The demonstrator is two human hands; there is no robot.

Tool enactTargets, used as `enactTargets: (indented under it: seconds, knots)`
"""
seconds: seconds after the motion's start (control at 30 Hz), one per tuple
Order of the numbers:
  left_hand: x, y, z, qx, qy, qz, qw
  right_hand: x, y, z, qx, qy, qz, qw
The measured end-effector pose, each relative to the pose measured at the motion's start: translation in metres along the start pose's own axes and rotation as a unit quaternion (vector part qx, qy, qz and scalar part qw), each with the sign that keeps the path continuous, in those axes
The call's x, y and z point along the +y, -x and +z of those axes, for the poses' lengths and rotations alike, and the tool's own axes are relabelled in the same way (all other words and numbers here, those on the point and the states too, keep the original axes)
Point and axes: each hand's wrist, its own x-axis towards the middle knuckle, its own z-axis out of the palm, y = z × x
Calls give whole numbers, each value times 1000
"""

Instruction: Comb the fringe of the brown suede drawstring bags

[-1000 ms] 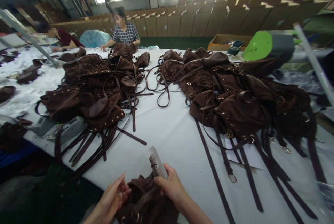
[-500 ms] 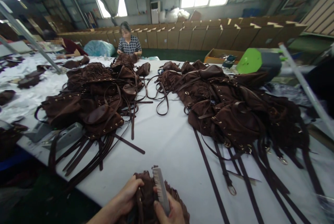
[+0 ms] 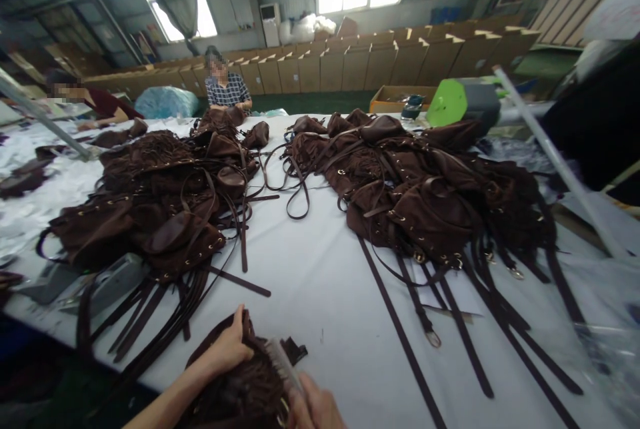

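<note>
A dark brown fringed bag lies at the near edge of the white table in front of me. My left hand is closed on the bag's upper edge, fingers and thumb gripping the material. In my right hand is a pale-bristled brush, held by its lower end with the bristle side turned left. Its tip lies over the fringe on the bag's right side; whether the bristles press on it I cannot tell. The bag's lower part runs out of the frame.
Heaps of brown bags lie left and right on the white table, with straps trailing toward me. A slanted metal pole and a green-and-grey machine stand at right. A person sits across the table.
My view has swung right, shifting the scene leftward. The bag has been turned so more fringe shows. My left hand has moved left and the brush now tilts further left, over the fringe.
</note>
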Motion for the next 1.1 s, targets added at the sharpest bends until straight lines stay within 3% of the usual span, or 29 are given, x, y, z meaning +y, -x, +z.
enactTargets:
  seconds: [0.1, 0.2, 0.33, 0.47, 0.6, 0.77, 0.93, 1.1]
  knots:
    - [-5, 2, 2, -3, -69, 6, 998, 26, -5, -5, 71, -32, 67, 995]
    - [5, 2, -2, -8, -122, 34, 992, 34, -20, 0, 88, -94, 103, 986]
    - [31, 6, -3, 11, -139, 54, 989, 21, -45, 6, 101, -101, 71, 987]
    - [55, 14, -2, 33, -131, 77, 988, -1, -64, -2, 125, -79, 31, 989]
    - [76, 23, -1, 35, -114, 96, 988, -19, -71, -6, 134, 25, -3, 991]
    - [96, 37, -1, 47, -56, 119, 990, -5, -72, 11, 30, 250, -16, 968]
    - [84, 43, 5, 58, -29, 123, 990, 30, -77, -8, 66, 369, 74, 924]
    - [67, 35, 11, 6, -85, 117, 989, 33, -86, -42, 102, 408, 55, 906]
